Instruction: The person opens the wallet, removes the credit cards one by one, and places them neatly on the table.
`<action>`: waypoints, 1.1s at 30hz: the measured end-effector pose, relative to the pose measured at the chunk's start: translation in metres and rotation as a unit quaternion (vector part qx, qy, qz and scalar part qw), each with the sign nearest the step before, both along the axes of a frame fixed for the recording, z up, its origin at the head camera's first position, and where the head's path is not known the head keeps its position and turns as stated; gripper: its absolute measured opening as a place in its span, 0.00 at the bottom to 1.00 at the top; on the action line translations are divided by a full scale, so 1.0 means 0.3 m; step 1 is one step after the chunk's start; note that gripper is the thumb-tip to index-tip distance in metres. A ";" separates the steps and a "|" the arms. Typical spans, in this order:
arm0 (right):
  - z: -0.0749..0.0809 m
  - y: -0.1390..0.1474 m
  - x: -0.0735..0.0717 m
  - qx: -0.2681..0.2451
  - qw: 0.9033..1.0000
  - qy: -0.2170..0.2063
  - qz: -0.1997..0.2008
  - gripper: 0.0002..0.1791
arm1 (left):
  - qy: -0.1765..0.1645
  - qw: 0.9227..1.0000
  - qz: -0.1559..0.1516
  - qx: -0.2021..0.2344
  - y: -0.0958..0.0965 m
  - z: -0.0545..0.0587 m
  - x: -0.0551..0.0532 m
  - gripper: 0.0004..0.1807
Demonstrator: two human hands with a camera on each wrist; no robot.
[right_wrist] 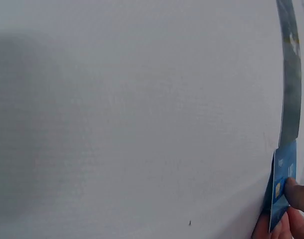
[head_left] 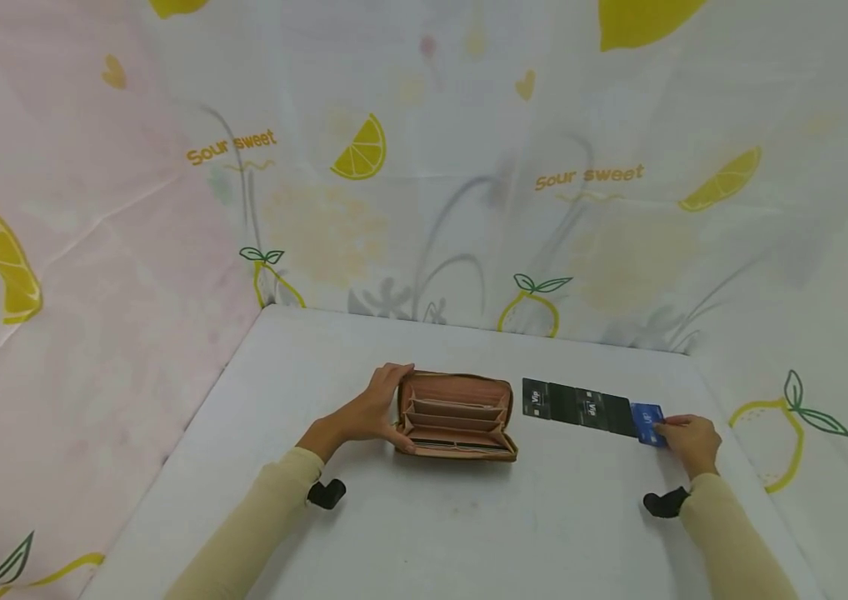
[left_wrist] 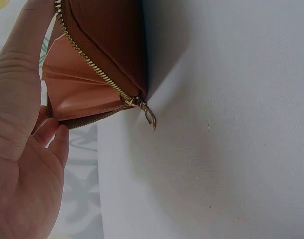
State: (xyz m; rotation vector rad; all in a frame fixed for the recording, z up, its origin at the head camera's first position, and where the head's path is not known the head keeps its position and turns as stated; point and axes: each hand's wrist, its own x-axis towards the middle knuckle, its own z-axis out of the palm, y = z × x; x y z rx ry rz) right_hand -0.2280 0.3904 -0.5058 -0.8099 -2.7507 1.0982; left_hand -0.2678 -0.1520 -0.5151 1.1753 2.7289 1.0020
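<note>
A brown zip wallet (head_left: 461, 417) stands unzipped on the white table, its pleated compartments facing up and cards showing in the front slot. My left hand (head_left: 375, 410) grips its left end, fingers at the far edge and thumb at the near edge. In the left wrist view, the wallet's brass zipper pull (left_wrist: 149, 117) hangs at the corner. At the right, my right hand (head_left: 690, 442) pinches a blue card (head_left: 647, 423) between thumb and fingers. The card's left edge meets a row of black cards (head_left: 577, 406) laid end to end; in the right wrist view, the blue card (right_wrist: 283, 179) is tilted up slightly.
The white table (head_left: 469, 533) reaches back to a wall cloth (head_left: 424, 208) printed with lemons. Matching cloth hangs at the left and right sides. Black wrist mounts (head_left: 326, 494) stick out from both sleeves. The row of cards lies right of the wallet, with a gap between.
</note>
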 end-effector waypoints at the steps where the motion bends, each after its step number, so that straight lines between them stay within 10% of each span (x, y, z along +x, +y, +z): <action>1: 0.002 -0.005 -0.001 0.002 1.000 0.002 0.001 0.24 | 0.000 1.000 0.003 0.000 -0.001 0.002 -0.001 0.74; 10: 0.021 -0.034 -0.014 0.019 0.999 -0.015 0.024 0.23 | -0.002 1.000 0.008 0.005 -0.015 0.011 0.001 0.73; 21: 0.066 -0.054 -0.008 0.157 0.981 -0.021 0.111 0.17 | 0.000 1.000 0.007 -0.004 0.008 0.009 -0.001 0.74; 33: 0.086 -0.294 -0.066 0.144 0.953 0.142 0.225 0.12 | 0.000 1.000 0.008 -0.002 0.008 -0.008 -0.003 0.75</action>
